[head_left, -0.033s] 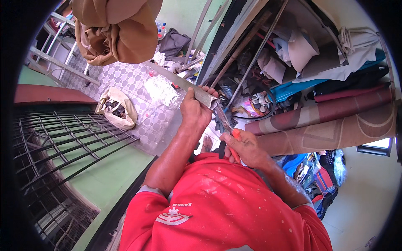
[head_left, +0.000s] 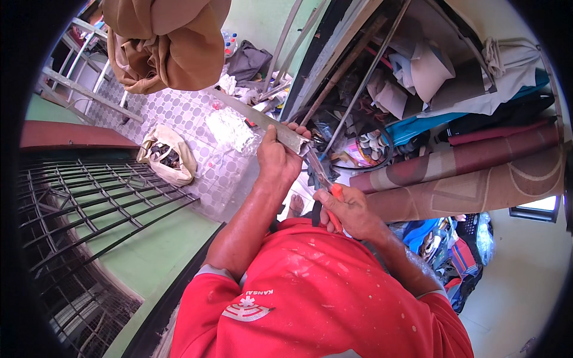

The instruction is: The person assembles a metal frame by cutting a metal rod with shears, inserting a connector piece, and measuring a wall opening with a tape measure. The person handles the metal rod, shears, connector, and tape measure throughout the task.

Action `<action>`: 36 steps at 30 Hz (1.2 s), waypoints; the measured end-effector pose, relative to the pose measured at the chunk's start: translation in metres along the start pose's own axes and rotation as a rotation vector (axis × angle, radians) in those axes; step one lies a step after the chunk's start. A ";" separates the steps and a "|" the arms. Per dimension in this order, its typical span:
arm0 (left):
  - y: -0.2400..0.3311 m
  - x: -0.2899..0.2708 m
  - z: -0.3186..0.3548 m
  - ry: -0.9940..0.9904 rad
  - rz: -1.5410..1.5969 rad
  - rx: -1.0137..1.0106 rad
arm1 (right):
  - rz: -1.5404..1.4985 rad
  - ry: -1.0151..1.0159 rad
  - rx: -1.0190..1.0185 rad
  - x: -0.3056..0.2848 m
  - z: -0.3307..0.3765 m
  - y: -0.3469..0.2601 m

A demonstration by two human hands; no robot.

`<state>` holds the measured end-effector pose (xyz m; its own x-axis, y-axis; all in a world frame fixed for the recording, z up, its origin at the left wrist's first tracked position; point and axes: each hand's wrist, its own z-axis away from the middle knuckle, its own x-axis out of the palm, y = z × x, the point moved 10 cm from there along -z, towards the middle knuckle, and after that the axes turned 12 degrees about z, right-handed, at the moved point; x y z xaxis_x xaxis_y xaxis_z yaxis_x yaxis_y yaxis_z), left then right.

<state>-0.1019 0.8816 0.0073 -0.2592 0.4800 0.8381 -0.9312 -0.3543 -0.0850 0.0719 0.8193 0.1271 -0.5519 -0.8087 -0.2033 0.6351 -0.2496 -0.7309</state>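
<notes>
My left hand (head_left: pixel 278 154) is closed around a long, pale metal channel (head_left: pixel 256 116) close to its near end. The channel slants away to the far left, and its near end looks open and rough. My right hand (head_left: pixel 346 210) grips the orange handles of a pair of tin snips (head_left: pixel 319 171). The snips' metal jaws point up and left and meet the channel's near end, just right of my left hand. How far the jaws are apart is too small to tell.
Brown cloth (head_left: pixel 167 53) hangs at upper left. A cream bag (head_left: pixel 168 155) stands on the tiled floor beside a black metal grille (head_left: pixel 101 209). Right of my hands are a wheel rim (head_left: pixel 391 140), rolled carpets (head_left: pixel 465 185) and leaning rods (head_left: pixel 364 80). A ladder (head_left: pixel 89 92) stands far left.
</notes>
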 end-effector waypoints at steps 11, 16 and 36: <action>0.049 0.109 0.079 -0.795 -1.794 1.138 | 0.559 0.394 -0.221 -0.031 0.000 -0.038; 0.025 0.172 0.063 -1.169 -1.853 0.905 | 0.816 0.775 -0.451 -0.039 0.011 -0.077; -0.010 0.229 0.089 -1.235 -1.693 0.830 | 0.802 1.238 -0.744 -0.079 0.022 -0.109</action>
<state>-0.1293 0.9235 0.2476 0.9486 0.1472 -0.2803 0.3112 -0.5963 0.7400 0.0587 0.8989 0.2373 -0.5321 0.3819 -0.7557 0.7723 0.5847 -0.2483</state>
